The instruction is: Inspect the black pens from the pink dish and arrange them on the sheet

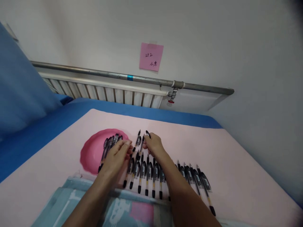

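Note:
My right hand (153, 143) pinches a dark pen cap (148, 134) whose rounded end sticks up past the fingers. Just left of those fingertips is an uncapped pen (141, 144), tip pointing away; whether they touch it I cannot tell. My left hand (119, 152) is closed with thumb and fingers together, over the right side of a pink bowl (88, 154), and nothing shows in it. Between the hands lies another pen with its cap (138, 141) beside it. Nearer to me runs a row of uncapped pens (146, 186), clear dark caps beside them, partly hidden by my right forearm.
Several capped pens (110, 146) lean in the bowl. More uncapped pens (205, 197) lie right of my right forearm. A light blue patterned cloth (120, 209) lies at the near edge. Beyond the pink tabletop (236, 176) are a radiator (106, 93) and a metal pipe (94, 72).

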The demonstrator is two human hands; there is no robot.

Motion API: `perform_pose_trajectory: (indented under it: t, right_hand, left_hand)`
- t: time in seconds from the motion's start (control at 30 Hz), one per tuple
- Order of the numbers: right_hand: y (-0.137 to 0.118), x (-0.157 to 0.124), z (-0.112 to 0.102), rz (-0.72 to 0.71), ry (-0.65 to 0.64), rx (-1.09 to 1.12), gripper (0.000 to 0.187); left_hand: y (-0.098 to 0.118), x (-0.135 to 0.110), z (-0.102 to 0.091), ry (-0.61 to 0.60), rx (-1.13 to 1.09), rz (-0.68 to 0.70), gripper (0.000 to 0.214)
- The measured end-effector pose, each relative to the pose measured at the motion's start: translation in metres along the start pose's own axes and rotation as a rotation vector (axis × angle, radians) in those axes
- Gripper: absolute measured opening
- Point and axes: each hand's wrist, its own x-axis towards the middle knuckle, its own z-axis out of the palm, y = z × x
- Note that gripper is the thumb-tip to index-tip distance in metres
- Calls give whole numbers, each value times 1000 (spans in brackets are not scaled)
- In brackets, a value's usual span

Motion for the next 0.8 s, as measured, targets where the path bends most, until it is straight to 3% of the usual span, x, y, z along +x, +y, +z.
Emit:
perform_pose_trajectory:
  t: [0.4, 0.8]
  right_hand:
    - [0, -5, 0, -68, -11, -69, 15]
    - [3, 1, -14, -233, 71, -353, 16]
  left_hand:
    - [2, -1, -2, -11, 24, 14, 30]
    - [-2, 1, -4, -9, 31, -1, 34]
